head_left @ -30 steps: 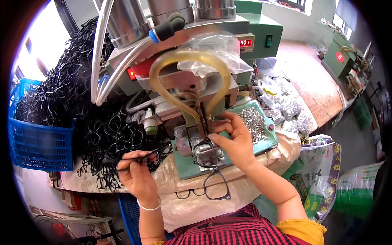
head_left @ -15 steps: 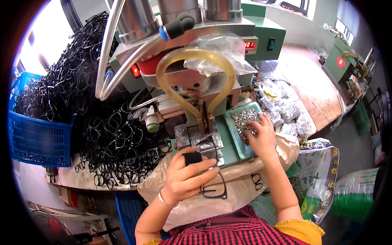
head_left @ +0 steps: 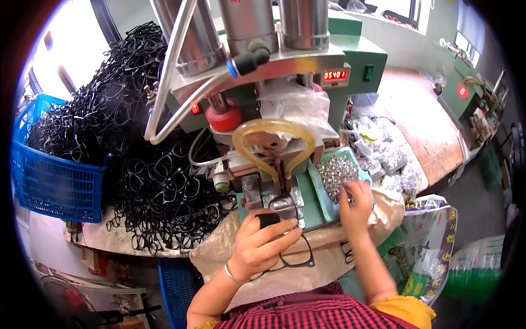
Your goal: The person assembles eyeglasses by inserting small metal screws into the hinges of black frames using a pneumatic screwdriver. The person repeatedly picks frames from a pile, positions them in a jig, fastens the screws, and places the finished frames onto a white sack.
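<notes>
My left hand is closed on a black eyeglass frame, with a black band around one finger. One part of the frame reaches up to the metal fixture of a green press machine; its rims hang below my fingers. My right hand is at the near right edge of a light blue-green tray. Its thumb and fingertips are pinched together beside small shiny metal parts. Whatever they hold is too small to make out. A looped yellow tube runs down to the fixture.
A large heap of black eyeglass frames fills the left, partly in a blue basket. Clear bags of metal parts lie right of the tray. Brown paper covers the table's front edge. Another eyeglass frame lies by my right forearm.
My right hand's fingers have gone from spread over the metal parts to pinched at the tray's near edge. The yellow loop sits lower, and more of the red-sleeved cylinder shows. The view has shifted slightly.
</notes>
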`<move>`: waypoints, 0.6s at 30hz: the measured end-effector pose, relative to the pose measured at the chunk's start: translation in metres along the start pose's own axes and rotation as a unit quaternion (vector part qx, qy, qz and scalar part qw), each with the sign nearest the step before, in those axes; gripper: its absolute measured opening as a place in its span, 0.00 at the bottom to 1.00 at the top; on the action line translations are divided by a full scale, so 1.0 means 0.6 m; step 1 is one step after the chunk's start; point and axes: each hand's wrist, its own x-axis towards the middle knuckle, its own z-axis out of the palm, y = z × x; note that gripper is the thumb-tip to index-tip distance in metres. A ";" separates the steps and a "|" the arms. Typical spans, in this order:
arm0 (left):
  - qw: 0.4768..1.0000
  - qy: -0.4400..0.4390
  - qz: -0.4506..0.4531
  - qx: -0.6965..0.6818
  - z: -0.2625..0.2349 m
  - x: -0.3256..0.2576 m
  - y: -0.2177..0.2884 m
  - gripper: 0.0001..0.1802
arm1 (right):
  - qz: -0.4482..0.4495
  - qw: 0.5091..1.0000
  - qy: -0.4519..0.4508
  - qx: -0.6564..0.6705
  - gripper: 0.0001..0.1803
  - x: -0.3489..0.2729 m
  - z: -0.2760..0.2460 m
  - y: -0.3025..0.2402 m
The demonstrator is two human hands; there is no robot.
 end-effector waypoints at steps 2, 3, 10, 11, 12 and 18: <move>1.000 0.013 0.008 -0.016 0.009 0.002 0.000 0.16 | -0.035 0.994 0.102 0.005 0.02 -0.074 0.012 0.013; 1.000 0.016 0.006 -0.016 0.010 0.000 0.002 0.16 | -0.022 0.988 0.149 0.019 0.03 -0.081 0.025 0.024; 0.999 -0.026 0.016 -0.014 -0.009 0.001 -0.002 0.20 | 0.035 0.999 0.020 0.005 0.05 -0.011 0.001 0.004; 0.999 -0.030 0.014 -0.019 -0.010 0.003 -0.004 0.20 | 0.027 1.000 0.002 -0.006 0.05 0.006 -0.002 0.009; 0.999 -0.035 0.011 -0.024 -0.012 0.005 -0.005 0.20 | 0.004 1.000 0.010 -0.009 0.04 0.022 -0.003 0.015; 0.999 -0.029 0.013 -0.020 -0.007 -0.001 -0.005 0.20 | 0.140 0.985 -0.042 0.095 0.07 0.060 -0.027 0.045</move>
